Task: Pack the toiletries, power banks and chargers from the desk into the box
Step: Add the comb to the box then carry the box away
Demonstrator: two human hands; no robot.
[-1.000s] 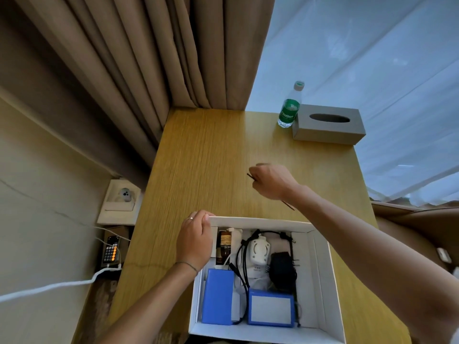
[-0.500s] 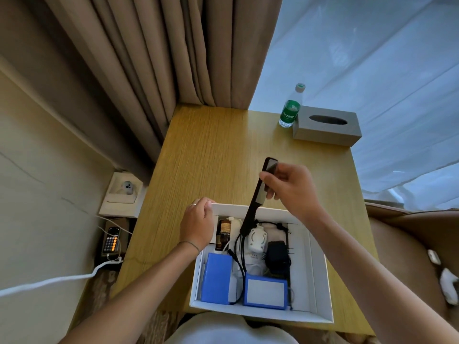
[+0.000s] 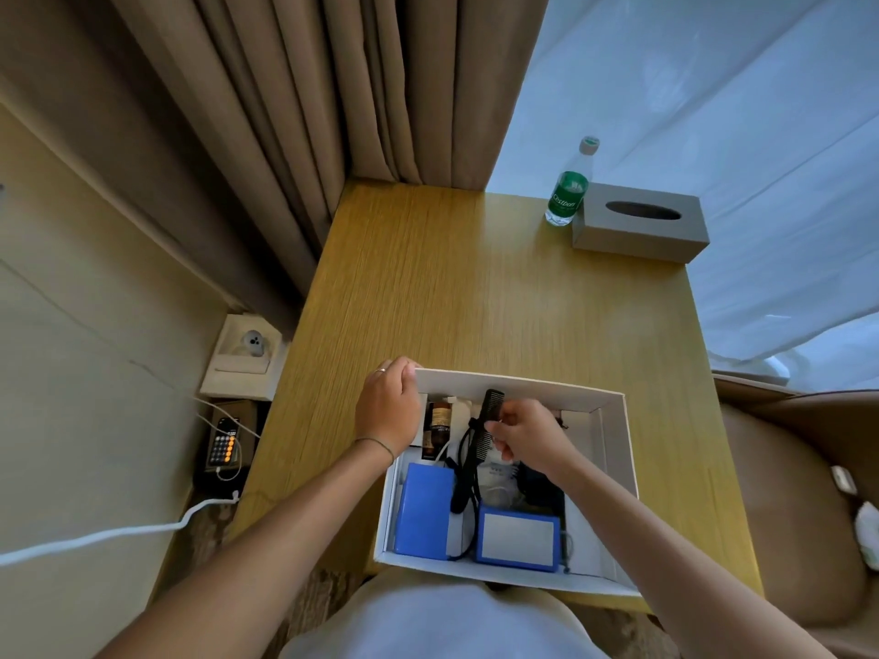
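Note:
A white open box (image 3: 613, 473) sits at the near edge of the wooden desk (image 3: 475, 287). Inside lie two blue power banks (image 3: 423, 508) (image 3: 518, 539), a brown bottle (image 3: 440, 423), a white charger (image 3: 499, 475) and black cables. My right hand (image 3: 528, 435) is inside the box, pinching a black comb (image 3: 485, 430) that slants down among the cables. My left hand (image 3: 387, 404) grips the box's far left corner.
A green-labelled water bottle (image 3: 568, 192) and a grey tissue box (image 3: 639, 221) stand at the desk's far right. Curtains hang behind. Left of the desk are a wall socket (image 3: 252, 344), a phone (image 3: 223, 447) and a white cable (image 3: 119, 532). A brown chair (image 3: 789, 492) is at the right.
My right hand picked the comb up off the desk, carried it toward me and lowered it into the box. My left hand stayed on the box corner.

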